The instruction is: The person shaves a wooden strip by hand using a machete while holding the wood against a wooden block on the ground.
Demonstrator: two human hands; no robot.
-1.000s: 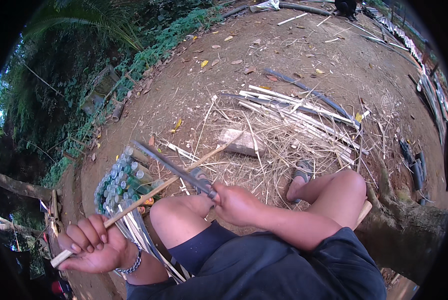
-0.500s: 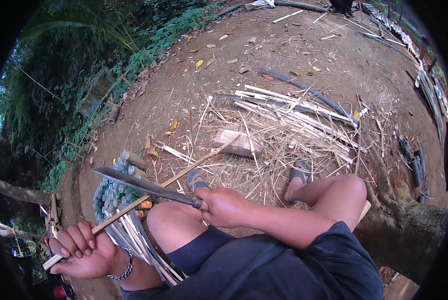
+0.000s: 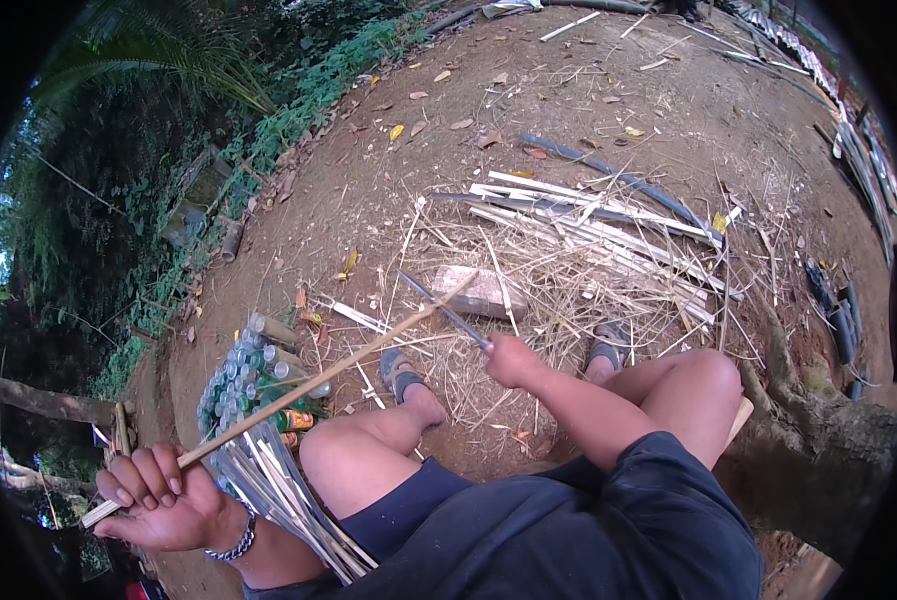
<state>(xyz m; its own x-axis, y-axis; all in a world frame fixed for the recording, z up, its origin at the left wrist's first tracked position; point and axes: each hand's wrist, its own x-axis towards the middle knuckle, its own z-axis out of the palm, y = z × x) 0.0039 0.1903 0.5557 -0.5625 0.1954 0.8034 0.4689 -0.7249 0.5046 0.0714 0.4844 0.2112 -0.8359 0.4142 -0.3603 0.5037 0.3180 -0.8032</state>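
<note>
My left hand (image 3: 158, 495) grips the near end of a long thin bamboo strip (image 3: 308, 385) that slants up and right over my left knee toward the ground ahead. My right hand (image 3: 513, 360) is closed on the handle of a long dark knife (image 3: 443, 308), held out in front past my knees. The blade points up and left and meets the strip near its far end. I sit with both knees raised and sandalled feet on shavings.
A bundle of pale split strips (image 3: 283, 500) lies by my left thigh. A cluster of bottles (image 3: 248, 375) stands left. A flat stone block (image 3: 483, 290) and a pile of bamboo slats (image 3: 598, 225) lie ahead on dirt. A tree root (image 3: 818, 430) runs at right.
The knife has travelled along the strip away from me, from near my left knee out to the strip's far end. My right arm has stretched forward; the left hand stays put.
</note>
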